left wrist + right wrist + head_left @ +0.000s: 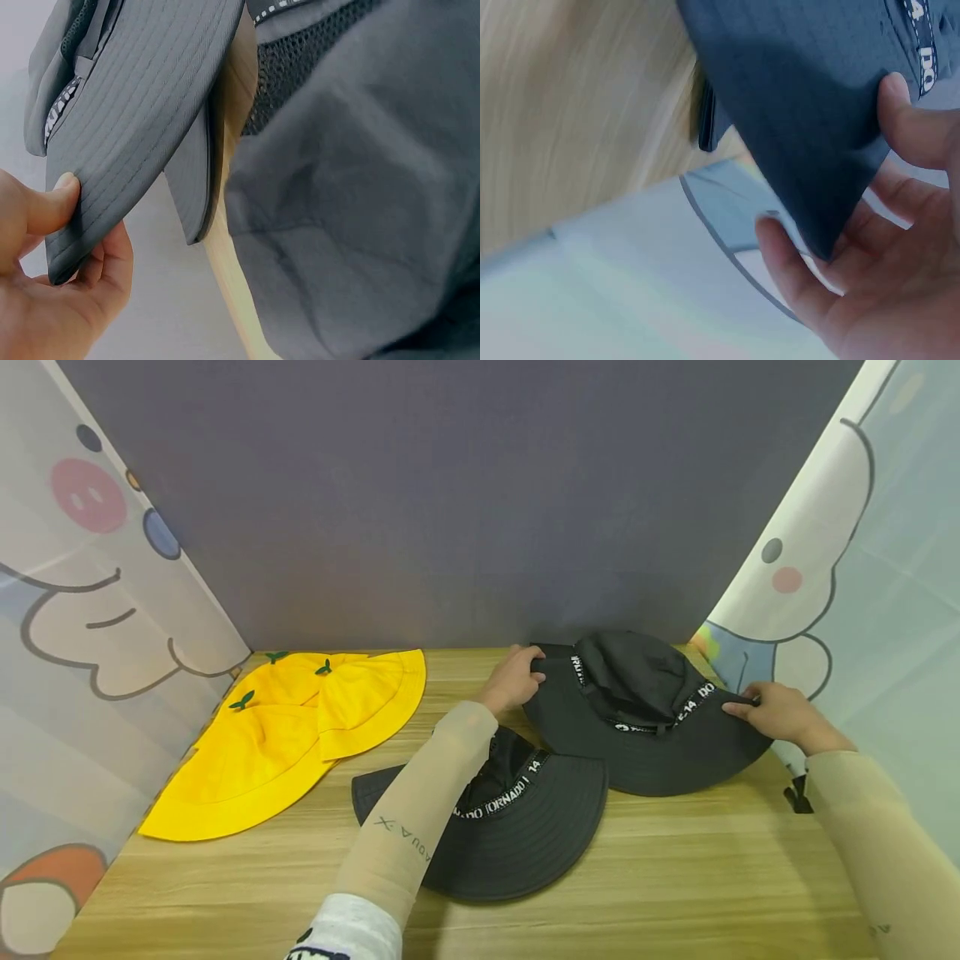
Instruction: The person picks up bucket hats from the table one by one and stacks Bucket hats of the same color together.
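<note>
At the back right a black bucket hat [652, 756] with a white-lettered band is held by its brim from both sides. My left hand [513, 678] pinches the left edge of that brim, thumb on top and fingers beneath. On the opposite side my right hand [783, 717] grips the brim edge between thumb and fingers, one finger standing off it. Below the held brim, another dark brim [189, 196] shows in the left wrist view. Nearer the front, a black bucket hat [536, 835] lies on the table, partly hidden behind my left forearm.
Several yellow hats [255, 760] with green sprouts overlap at the left on the wooden table [690, 877]. A grey panel [480, 510] rises behind. Cartoon-printed panels flank both sides, and a small black item [798, 797] lies by the right one.
</note>
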Available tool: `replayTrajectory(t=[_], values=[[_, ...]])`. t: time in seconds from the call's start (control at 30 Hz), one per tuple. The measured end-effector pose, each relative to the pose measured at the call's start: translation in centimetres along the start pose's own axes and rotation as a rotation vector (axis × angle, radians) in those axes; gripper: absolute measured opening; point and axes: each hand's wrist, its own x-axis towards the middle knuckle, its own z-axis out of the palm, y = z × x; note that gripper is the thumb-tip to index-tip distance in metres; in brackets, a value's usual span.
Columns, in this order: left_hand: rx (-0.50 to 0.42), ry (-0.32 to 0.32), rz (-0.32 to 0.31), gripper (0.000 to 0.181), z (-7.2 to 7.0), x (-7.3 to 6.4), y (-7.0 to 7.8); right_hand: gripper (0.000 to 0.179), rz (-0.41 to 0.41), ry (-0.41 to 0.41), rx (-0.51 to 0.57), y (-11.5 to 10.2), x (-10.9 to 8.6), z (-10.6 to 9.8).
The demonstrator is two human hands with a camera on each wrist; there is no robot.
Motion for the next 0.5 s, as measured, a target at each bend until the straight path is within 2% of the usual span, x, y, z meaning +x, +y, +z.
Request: replayTrajectory(t=[0.27, 0.37, 0.5], values=[[-0.056, 0.040, -0.028, 0.043, -0.7, 0.2, -0.6, 0.044, -0.017, 0.225, 0.089, -0.4, 0.4, 0.6], [-0.064, 0.058, -0.035, 0.044, -1.3, 0.3, -0.7, 0.047, -0.004, 0.265, 0.099, -1.2, 0.6, 0.4], [-0.069, 0.073, -0.045, 0.045, -2.3, 0.2, -0.8, 0.049, 0.002, 0.279, 0.108, -2.2, 0.9, -0.1]])
